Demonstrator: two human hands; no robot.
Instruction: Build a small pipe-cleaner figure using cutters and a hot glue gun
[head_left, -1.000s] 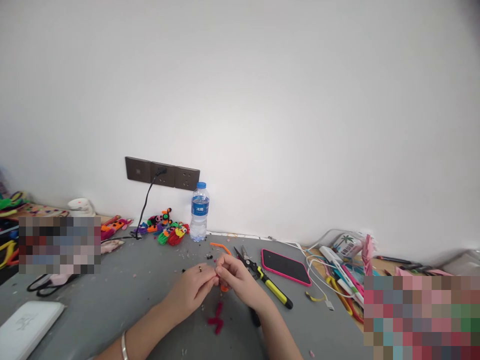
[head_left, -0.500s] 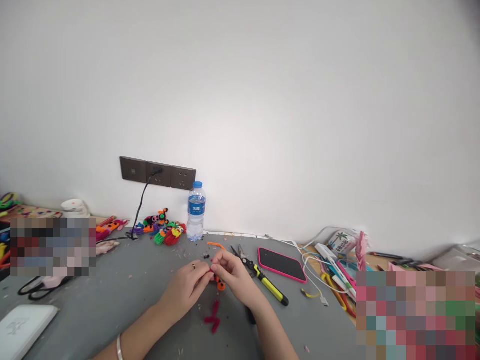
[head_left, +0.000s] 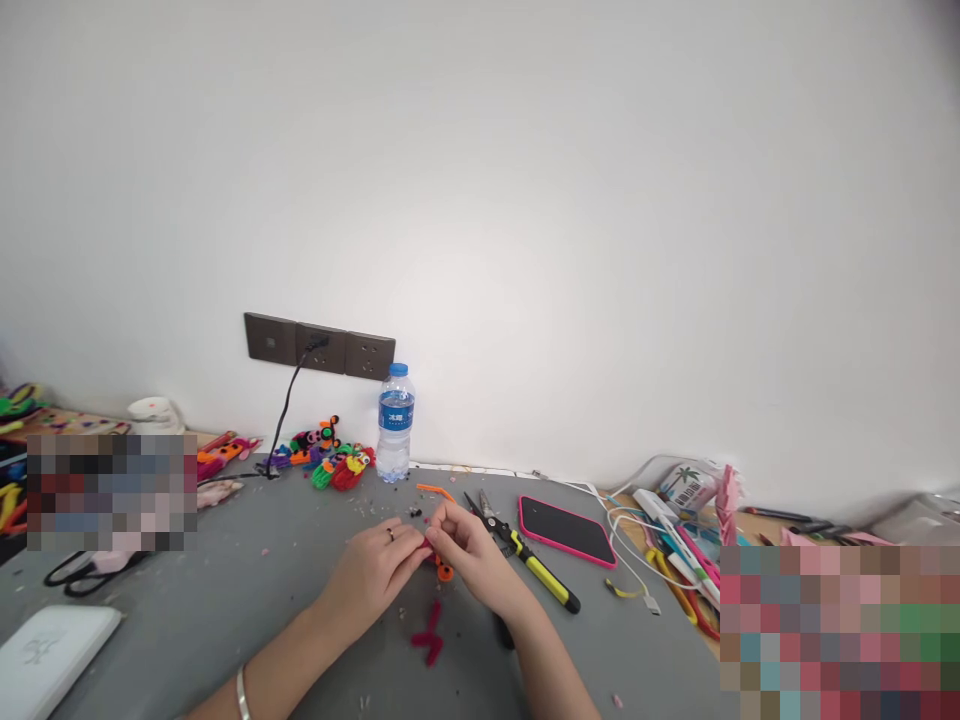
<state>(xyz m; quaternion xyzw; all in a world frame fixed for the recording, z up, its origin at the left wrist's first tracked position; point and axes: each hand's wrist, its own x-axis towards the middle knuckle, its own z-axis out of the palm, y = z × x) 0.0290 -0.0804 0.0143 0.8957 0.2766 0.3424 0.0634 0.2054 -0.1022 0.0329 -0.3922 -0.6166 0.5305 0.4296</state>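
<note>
My left hand [head_left: 384, 562] and my right hand [head_left: 474, 560] meet over the grey table, fingertips pinched together. Between them is a small fuzzy pipe-cleaner piece [head_left: 445, 572], orange with a dark spot and some dark pink. Most of it is hidden behind my fingers. Just below lies a bent dark-pink pipe cleaner [head_left: 428, 640]. An orange pipe cleaner [head_left: 435, 489] rests beyond my right hand. Beside that hand are pliers [head_left: 551, 582] with yellow-and-black handles, their jaws apart.
A water bottle [head_left: 395, 425] stands by the wall near several colourful pipe-cleaner figures [head_left: 341, 468]. On the right are a pink-edged phone [head_left: 568, 531], a white cable [head_left: 634, 575] and scissors [head_left: 671, 590]. A white box [head_left: 56, 650] sits front left. Scraps dot the table [head_left: 300, 570].
The whole view has shifted slightly, so things appear a little further right. Both hands keep their pinch in nearly the same place; the orange part between them has turned or shifted slightly.
</note>
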